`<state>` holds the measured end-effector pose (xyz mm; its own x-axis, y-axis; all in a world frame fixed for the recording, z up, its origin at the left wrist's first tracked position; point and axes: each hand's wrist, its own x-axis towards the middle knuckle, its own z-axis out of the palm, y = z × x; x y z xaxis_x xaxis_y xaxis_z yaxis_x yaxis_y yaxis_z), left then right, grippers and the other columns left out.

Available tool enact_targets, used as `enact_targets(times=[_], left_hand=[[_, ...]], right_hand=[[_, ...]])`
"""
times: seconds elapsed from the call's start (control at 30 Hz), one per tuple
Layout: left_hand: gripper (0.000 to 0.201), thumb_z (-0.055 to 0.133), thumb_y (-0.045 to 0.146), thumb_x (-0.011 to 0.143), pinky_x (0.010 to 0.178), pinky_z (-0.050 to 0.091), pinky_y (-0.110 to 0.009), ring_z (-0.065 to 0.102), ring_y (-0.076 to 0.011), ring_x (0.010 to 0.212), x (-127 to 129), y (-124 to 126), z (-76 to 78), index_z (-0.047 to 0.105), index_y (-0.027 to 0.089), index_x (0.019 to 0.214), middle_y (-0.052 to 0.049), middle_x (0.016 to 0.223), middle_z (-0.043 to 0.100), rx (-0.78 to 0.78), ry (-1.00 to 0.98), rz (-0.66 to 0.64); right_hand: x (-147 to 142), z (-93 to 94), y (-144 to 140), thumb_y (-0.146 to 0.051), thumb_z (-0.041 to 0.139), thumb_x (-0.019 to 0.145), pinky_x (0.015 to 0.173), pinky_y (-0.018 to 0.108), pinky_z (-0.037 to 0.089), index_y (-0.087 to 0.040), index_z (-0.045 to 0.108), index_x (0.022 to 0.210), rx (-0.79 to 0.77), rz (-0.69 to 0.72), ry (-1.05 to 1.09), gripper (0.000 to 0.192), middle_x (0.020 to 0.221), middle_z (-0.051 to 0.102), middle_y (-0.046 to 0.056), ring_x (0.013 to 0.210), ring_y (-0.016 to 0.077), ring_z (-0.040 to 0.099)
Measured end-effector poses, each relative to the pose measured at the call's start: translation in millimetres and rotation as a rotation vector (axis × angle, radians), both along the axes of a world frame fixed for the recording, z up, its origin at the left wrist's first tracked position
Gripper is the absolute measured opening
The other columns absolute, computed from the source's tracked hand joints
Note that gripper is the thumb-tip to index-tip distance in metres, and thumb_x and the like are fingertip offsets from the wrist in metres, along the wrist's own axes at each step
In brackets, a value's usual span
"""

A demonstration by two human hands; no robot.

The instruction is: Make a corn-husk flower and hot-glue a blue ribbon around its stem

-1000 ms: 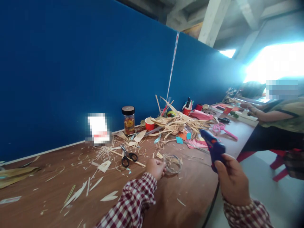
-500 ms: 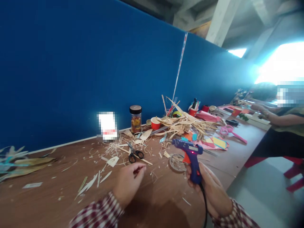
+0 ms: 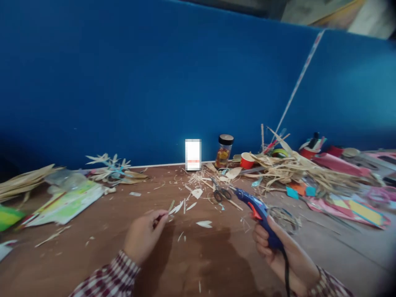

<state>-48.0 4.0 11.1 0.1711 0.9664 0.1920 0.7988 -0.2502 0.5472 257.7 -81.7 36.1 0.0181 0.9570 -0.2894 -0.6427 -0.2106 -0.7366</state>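
Observation:
My right hand (image 3: 280,253) grips a blue hot glue gun (image 3: 258,214) with an orange trigger, its nozzle pointing left and away over the brown table (image 3: 216,264). A black cord runs down from the gun past my wrist. My left hand (image 3: 144,235) pinches a thin pale sliver of dried leaf (image 3: 170,208) just above the table. Pale leaf-shaped cutouts (image 3: 204,224) lie between my hands. A small ring of wound fibre (image 3: 286,218) rests right of the gun. Black-handled scissors (image 3: 221,193) lie beyond the nozzle.
A blue partition (image 3: 139,82) backs the table. A heap of dried straw (image 3: 303,171), red cups (image 3: 246,160), a black-lidded jar (image 3: 224,150) and coloured paper (image 3: 349,206) fill the right. Dried-leaf flowers (image 3: 113,171), a green printed sheet (image 3: 66,204) and leaf strips (image 3: 21,183) lie left.
My view swung left, away from the person at the far right. My right hand brought the glue gun down and inward. My left hand left the fibre ring and picked up a sliver.

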Motion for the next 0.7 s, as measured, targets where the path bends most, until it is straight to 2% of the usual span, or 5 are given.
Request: enact_targets(times=[0.2, 0.3, 0.43, 0.57, 0.7], left_hand=[[0.028, 0.037, 0.028, 0.081, 0.071, 0.042, -0.026, 0.059, -0.0166, 0.076, 4.3, -8.8, -6.7, 0.064, 0.024, 0.086, -0.003, 0.084, 0.066, 0.033, 0.116, 0.028], [0.026, 0.038, 0.027, 0.081, 0.073, 0.041, -0.026, 0.059, -0.0164, 0.079, 1.9, -1.7, -6.8, 0.064, 0.024, 0.086, -0.004, 0.086, 0.065, -0.019, 0.192, 0.074], [0.027, 0.038, 0.029, 0.081, 0.076, 0.040, -0.027, 0.058, -0.0172, 0.085, 0.0, 14.3, -3.6, 0.064, 0.024, 0.086, -0.005, 0.090, 0.064, -0.069, 0.244, 0.137], [0.030, 0.038, 0.035, 0.080, 0.073, 0.041, -0.029, 0.058, -0.0193, 0.082, 7.8, 29.1, -1.5, 0.065, 0.023, 0.083, -0.007, 0.089, 0.064, -0.088, 0.259, 0.167], [0.024, 0.047, 0.036, 0.073, 0.066, 0.042, -0.030, 0.060, -0.0209, 0.075, 20.2, 38.7, -1.4, 0.066, 0.021, 0.068, -0.008, 0.078, 0.066, -0.135, 0.281, 0.173]], right_hand=[[-23.6, -4.6, -1.0, -0.039, 0.056, 0.074, 0.038, 0.017, 0.038, -0.024, 0.051, 0.079, -0.063, 0.027, -0.111, 0.017, 0.060, 0.045, -0.004, 0.048, 0.0088, 0.043], [-33.1, -5.7, 0.2, -0.039, 0.057, 0.073, 0.033, 0.013, 0.030, -0.022, 0.050, 0.075, -0.057, 0.073, -0.103, 0.019, 0.053, 0.039, -0.006, 0.040, 0.0055, 0.034], [-38.7, -2.1, 1.5, -0.045, 0.053, 0.075, 0.033, 0.013, 0.028, -0.020, 0.053, 0.076, -0.060, 0.093, -0.105, 0.026, 0.048, 0.037, -0.007, 0.037, 0.0043, 0.029], [-41.6, 5.4, 3.3, -0.050, 0.048, 0.076, 0.033, 0.015, 0.029, -0.019, 0.054, 0.075, -0.061, 0.127, -0.117, 0.032, 0.048, 0.041, -0.005, 0.037, 0.0053, 0.035], [-48.3, 12.3, 8.7, -0.044, 0.055, 0.073, 0.037, 0.014, 0.032, -0.018, 0.051, 0.067, -0.033, 0.076, -0.282, 0.028, 0.054, 0.051, -0.003, 0.045, 0.0069, 0.045]])
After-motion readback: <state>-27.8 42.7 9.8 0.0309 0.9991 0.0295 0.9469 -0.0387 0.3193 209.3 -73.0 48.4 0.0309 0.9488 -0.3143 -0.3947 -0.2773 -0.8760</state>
